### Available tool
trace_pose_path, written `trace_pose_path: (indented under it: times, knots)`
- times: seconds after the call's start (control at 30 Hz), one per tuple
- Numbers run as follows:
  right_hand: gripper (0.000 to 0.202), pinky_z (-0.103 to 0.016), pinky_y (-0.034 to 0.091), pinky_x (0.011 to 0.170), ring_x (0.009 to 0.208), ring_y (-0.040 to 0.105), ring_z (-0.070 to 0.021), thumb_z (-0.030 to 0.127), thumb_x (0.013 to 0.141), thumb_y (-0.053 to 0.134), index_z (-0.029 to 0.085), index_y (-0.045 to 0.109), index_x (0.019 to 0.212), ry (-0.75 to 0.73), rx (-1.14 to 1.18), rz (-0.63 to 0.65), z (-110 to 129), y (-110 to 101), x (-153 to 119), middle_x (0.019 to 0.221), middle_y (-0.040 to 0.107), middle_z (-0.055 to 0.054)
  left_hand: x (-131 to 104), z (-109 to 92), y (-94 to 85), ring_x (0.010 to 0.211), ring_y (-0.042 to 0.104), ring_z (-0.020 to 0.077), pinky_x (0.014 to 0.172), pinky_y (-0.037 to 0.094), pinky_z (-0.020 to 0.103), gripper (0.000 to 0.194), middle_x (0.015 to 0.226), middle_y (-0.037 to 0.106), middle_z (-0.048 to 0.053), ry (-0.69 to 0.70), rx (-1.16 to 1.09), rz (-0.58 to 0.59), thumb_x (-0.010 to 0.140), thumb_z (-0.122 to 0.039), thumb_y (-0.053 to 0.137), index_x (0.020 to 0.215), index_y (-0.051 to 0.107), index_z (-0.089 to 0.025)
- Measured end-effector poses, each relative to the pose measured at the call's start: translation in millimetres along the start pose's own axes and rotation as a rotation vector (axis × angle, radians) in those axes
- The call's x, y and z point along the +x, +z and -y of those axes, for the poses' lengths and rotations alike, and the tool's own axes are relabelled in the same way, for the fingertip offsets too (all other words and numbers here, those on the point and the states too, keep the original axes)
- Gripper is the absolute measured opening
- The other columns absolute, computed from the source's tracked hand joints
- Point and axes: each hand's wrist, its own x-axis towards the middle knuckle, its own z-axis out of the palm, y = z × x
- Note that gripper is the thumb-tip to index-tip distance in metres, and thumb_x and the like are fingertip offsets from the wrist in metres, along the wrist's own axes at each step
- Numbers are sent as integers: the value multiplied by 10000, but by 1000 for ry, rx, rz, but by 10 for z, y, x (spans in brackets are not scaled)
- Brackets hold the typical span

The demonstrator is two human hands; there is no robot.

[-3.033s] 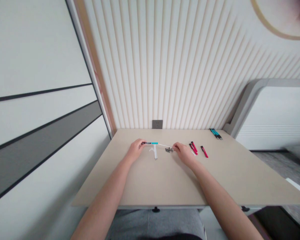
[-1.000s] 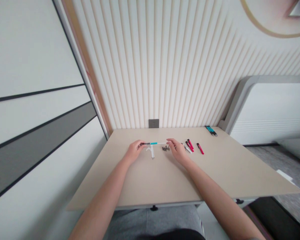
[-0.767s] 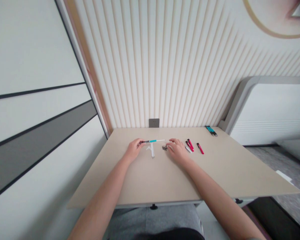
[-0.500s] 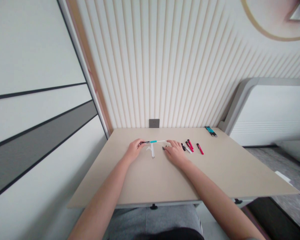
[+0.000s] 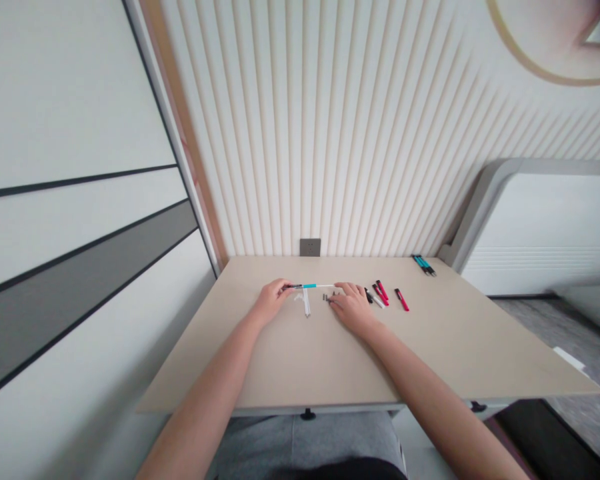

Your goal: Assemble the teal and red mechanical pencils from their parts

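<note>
Beige laminate covers the desk (image 5: 330,360), which stands against a ribbed cream wall panel (image 5: 340,133) with a small grey wall socket (image 5: 310,247) just above the far edge. Furthest left among the things, the left hand (image 5: 270,303) is closed around the dark end of a slim pen with a teal band and a thin white shaft (image 5: 310,286), holding it roughly level just above the desk, its white end pointing towards the other hand. Below the pen lie some thin white plastic refill tubes (image 5: 307,303), resting flat near the left hand. Just right of them sits a small cluster of tiny dark metal parts (image 5: 326,297), too small to tell apart. The right hand (image 5: 350,305) lies palm down with its fingers loosely spread over the desk, its fingertips touching or just beside that cluster and close to the white end of the pen; whether it pinches anything cannot be told. Further right lie a short black-and-white pen piece (image 5: 370,297), then three red pens with black ends (image 5: 383,292), side by side and slightly apart. Well apart from them, near the far right corner, rest two teal pens (image 5: 424,265), close together.
</note>
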Motion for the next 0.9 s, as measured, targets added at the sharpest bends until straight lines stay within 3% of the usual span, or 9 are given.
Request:
trace_pose_path:
  times: [0.9]
  knots:
    - [187,-416,287,944,1102,485,-245,283,870,550,248,726,818,89,-20,1,-60,2,4,1164,619,-68,0,8,6,726,600,153,678,474,261,161,827,671,23,5,8,26,868,-309,554,917,646,-187]
